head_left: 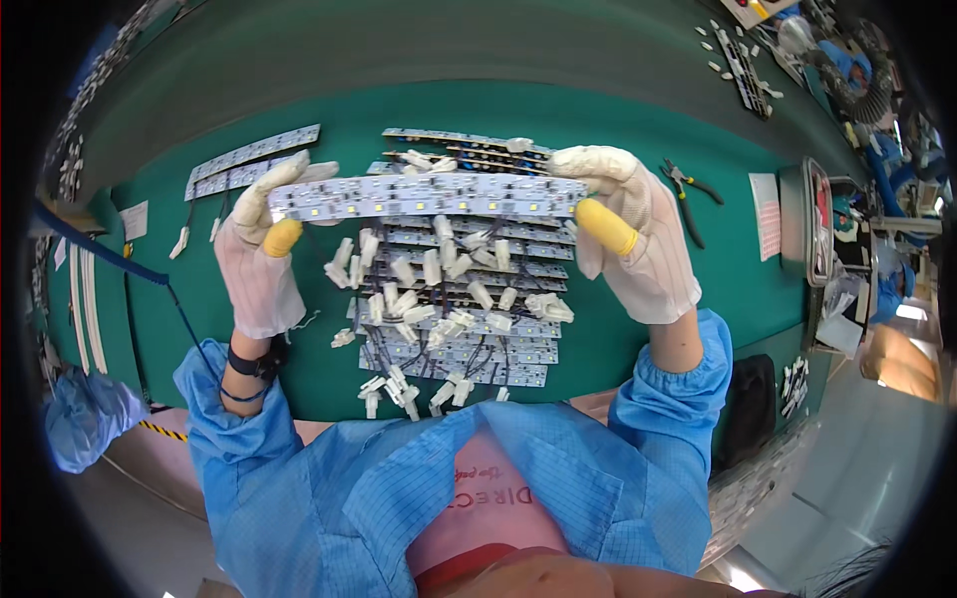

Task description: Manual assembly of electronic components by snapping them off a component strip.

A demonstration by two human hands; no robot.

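Between my two hands I hold a long white LED circuit board (pixel 429 196) level above the bench, its component side facing up. My left hand (pixel 264 234), in a white glove with a yellow thumb cot, pinches the board's left end. The right end is gripped by my right hand (pixel 628 224), gloved the same way. Beneath lies a stack of similar boards (pixel 454 374) with dark wires and many white plug connectors (pixel 432 267). The held board hides part of that stack. More boards (pixel 459 147) lie just beyond it.
Two boards (pixel 234 159) with wired plugs lie at the far left. Black-and-yellow pliers (pixel 688 199) rest on the green mat (pixel 738 274) at right, near a printed sheet (pixel 766 214) and a metal tray (pixel 817 224). A blue cord (pixel 100 242) crosses the left side.
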